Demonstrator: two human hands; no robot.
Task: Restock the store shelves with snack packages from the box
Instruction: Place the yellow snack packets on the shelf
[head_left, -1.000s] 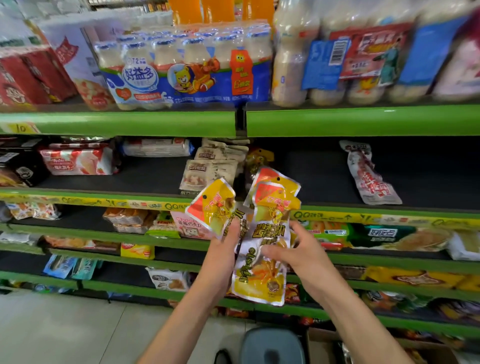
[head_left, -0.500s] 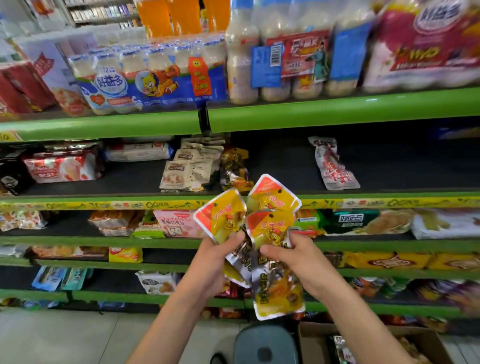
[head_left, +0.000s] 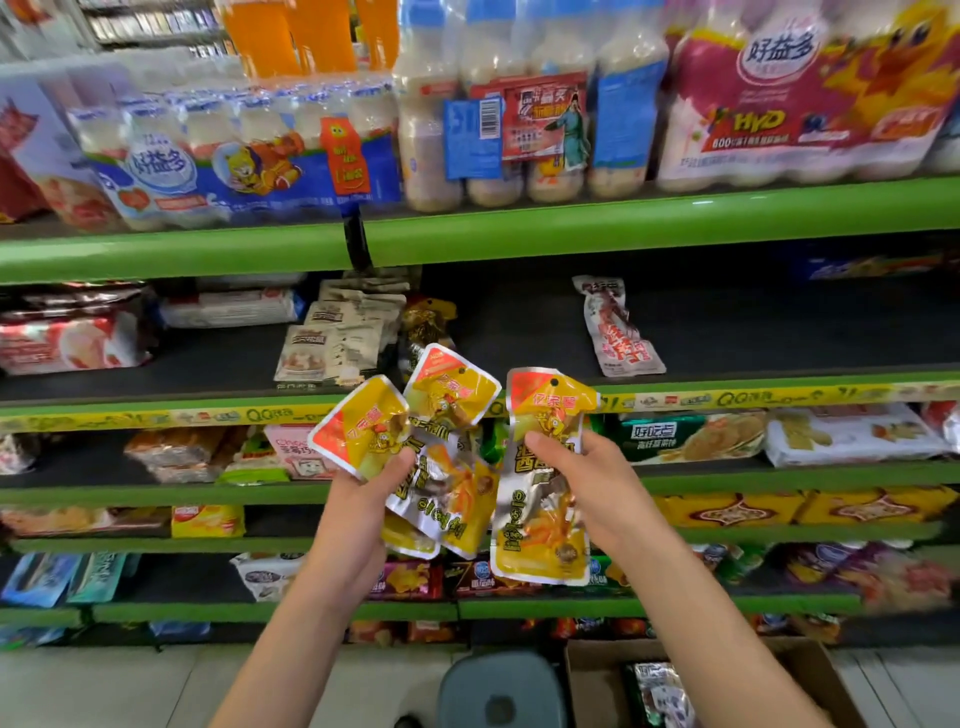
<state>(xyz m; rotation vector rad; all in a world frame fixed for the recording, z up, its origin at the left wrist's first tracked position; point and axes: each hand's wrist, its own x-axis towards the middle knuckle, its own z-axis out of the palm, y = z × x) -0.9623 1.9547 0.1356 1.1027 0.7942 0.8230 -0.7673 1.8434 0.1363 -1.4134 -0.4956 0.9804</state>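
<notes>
Only one view here, the head camera, so everything's taken from that.

Centre of the frame: a single glossy yellow-and-silver foil snack pouch (head_left: 543, 483) is pinched upright by the right hand (head_left: 587, 488), thumb across its front, long axis running top to bottom. Just left of it, a fanned bunch of the same yellow foil pouches (head_left: 415, 457) is gripped by the left hand (head_left: 363, 499), with a small gap visible between the bunch and the single pouch. So neither hand is free; both are wrapped around packets.

The key relation: the dark, mostly bare stretch of the green-edged middle shelf (head_left: 727, 338) lies straight above and beyond the right hand, with a lone white-and-red long packet (head_left: 615, 330) lying on it. The right hand looks nearer to that gap, so it's probably the one to go up and forward first, though that's only a guess.

Bottom right of the frame, the open brown cardboard box (head_left: 810, 670) is seen on the floor, more packets inside.
</notes>
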